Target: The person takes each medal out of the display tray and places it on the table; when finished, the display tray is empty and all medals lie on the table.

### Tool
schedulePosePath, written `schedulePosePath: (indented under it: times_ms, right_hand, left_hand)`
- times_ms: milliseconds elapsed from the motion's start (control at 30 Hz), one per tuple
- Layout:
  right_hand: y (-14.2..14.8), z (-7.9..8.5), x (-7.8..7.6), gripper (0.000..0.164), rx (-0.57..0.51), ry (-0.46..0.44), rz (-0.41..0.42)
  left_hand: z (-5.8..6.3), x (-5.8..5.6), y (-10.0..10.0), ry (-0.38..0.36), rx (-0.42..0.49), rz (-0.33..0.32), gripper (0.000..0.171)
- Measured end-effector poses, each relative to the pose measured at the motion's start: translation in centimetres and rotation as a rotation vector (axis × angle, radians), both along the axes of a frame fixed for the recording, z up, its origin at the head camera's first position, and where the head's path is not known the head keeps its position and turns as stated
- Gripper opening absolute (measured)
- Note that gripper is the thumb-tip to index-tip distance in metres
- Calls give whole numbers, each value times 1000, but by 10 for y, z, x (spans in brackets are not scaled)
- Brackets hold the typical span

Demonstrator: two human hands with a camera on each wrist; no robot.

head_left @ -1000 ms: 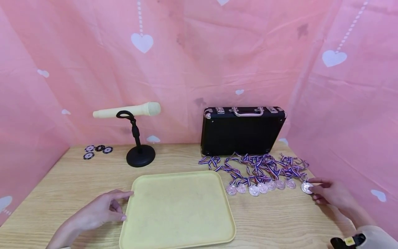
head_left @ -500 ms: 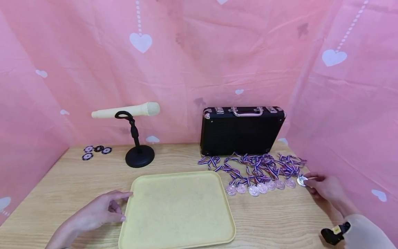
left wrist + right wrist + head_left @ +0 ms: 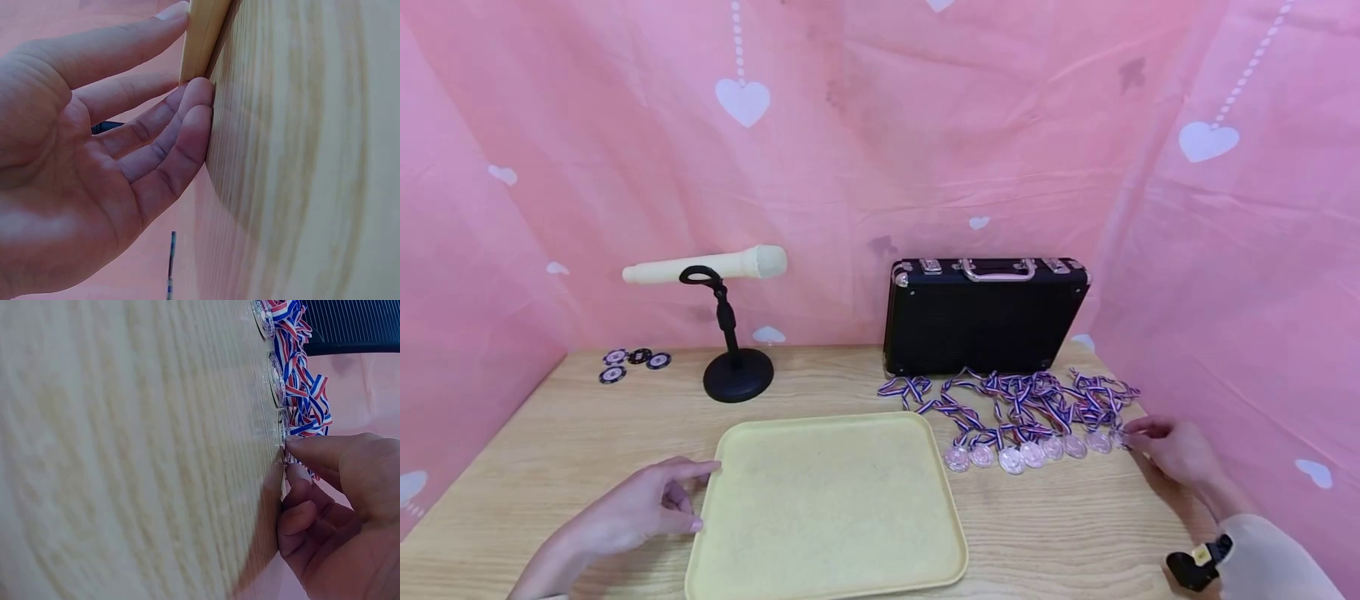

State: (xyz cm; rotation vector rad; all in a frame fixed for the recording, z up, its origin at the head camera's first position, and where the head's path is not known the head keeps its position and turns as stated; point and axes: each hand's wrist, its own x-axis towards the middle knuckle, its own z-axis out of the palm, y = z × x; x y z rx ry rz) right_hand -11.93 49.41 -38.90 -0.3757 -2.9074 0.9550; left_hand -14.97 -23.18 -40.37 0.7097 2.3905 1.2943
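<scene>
My right hand (image 3: 1180, 454) pinches the rim of the rightmost silver medal (image 3: 1117, 437) between thumb and forefinger, low over the table. The right wrist view shows that medal's thin edge by the fingertips; its other fingers curl beneath. More silver medals (image 3: 1011, 460) lie in a row to its left, their striped ribbons (image 3: 1026, 404) tangled behind them. My left hand (image 3: 632, 504) rests at the left edge of a pale yellow tray (image 3: 835, 500). Its thumb and forefinger touch the tray's rim, while the other fingers bend loosely against the table in the left wrist view.
A black case (image 3: 985, 325) stands upright behind the ribbons. Back left, a cream microphone (image 3: 715, 267) is at the clip of a black stand (image 3: 737, 375). Several poker chips (image 3: 613, 373) lie farther left. Pink cloth (image 3: 850, 167) encloses the wooden table (image 3: 1060, 533).
My right hand has moved left and slightly away from me with the medal, bringing it against the end of the row. The left hand has stayed at the tray.
</scene>
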Motion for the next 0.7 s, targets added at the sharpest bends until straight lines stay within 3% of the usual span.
schedulePosePath:
  times_ms: [333, 533, 600, 700]
  right_hand:
    - [2, 1, -7, 48, -81, 25, -23]
    - [-9, 11, 5, 46, -33, 157, -66]
    - [-21, 21, 7, 44, -17, 229, -66]
    - [-52, 43, 6, 39, 40, 336, -41]
  left_hand:
    - [0, 1, 0, 30, -9, 14, 70]
    - [8, -1, 7, 98, -69, 29, 65]
    - [16, -1, 10, 151, -106, 53, 61]
    - [31, 0, 17, 316, -217, 132, 58]
